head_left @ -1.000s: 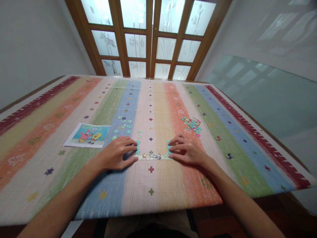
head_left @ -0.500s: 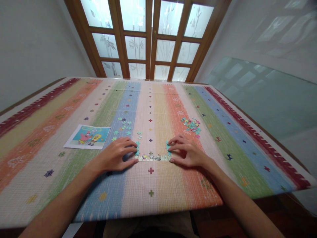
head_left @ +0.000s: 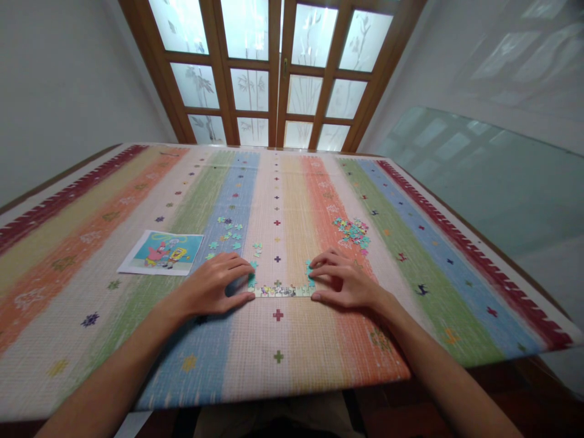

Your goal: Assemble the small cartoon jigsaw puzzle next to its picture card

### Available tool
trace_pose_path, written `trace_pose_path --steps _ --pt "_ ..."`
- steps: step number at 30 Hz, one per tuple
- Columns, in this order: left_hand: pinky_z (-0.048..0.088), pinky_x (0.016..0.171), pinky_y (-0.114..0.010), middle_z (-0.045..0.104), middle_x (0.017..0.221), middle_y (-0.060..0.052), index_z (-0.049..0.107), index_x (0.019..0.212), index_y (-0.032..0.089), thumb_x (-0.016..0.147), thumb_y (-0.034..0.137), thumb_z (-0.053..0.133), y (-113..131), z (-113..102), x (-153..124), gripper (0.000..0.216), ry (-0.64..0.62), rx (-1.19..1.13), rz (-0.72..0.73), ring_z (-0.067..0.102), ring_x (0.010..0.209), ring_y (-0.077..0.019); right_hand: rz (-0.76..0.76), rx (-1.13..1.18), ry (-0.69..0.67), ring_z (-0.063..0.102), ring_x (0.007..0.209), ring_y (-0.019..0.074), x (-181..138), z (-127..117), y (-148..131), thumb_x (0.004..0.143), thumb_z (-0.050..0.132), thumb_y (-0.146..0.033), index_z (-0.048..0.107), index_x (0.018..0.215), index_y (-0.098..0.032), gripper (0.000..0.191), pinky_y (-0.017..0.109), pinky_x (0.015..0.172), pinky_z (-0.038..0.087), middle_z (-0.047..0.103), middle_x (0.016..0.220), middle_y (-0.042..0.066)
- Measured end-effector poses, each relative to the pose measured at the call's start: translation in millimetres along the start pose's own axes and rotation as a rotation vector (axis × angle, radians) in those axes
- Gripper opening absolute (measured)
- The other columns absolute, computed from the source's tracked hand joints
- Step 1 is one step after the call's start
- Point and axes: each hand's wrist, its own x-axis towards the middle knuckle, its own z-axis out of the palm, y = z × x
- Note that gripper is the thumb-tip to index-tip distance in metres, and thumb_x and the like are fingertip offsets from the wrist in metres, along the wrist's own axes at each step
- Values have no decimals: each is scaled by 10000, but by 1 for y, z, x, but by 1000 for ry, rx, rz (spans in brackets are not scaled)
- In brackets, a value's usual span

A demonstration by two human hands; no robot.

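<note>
A joined jigsaw puzzle border [head_left: 283, 292] lies flat near the table's front, U-shaped, with a pale bottom row and a teal strip going up each side. My left hand [head_left: 219, 281] holds its left end, thumb at the bottom corner and curved fingertips against the left strip. At the right end my right hand [head_left: 343, 281] does the same, with its thumb on the corner and its fingers bent at the right teal strip [head_left: 311, 269]. Fingertips hide parts of both side strips. Two or so loose puzzle pieces [head_left: 258, 249] sit just beyond the left strip.
Several teal pieces [head_left: 235, 236] are scattered behind my left hand. A heap of mixed puzzle pieces [head_left: 353, 233] lies beyond my right hand. To the left is a printed cartoon picture [head_left: 166, 252]. A striped tablecloth [head_left: 278, 334] covers the table; glazed wooden doors [head_left: 274, 79] stand behind.
</note>
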Motion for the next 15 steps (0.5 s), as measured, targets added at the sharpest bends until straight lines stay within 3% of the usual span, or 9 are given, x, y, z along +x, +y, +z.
trace_pose_path --steps 6,15 --pt "503 726 -360 649 886 -64 703 975 204 938 421 648 -2 -3 -2 226 -11 18 -31 603 803 -217 20 -29 -3 637 994 260 1 -2 -3 860 770 -347 745 1020 -222 205 494 932 505 703 1065 100" --pt "450 676 -350 604 727 -29 689 857 215 976 397 586 0 0 -2 241 -79 62 8 562 706 -199 -6 -19 -3 629 965 251 2 2 -1 868 745 -306 736 972 -209 142 481 891 514 702 1024 99"
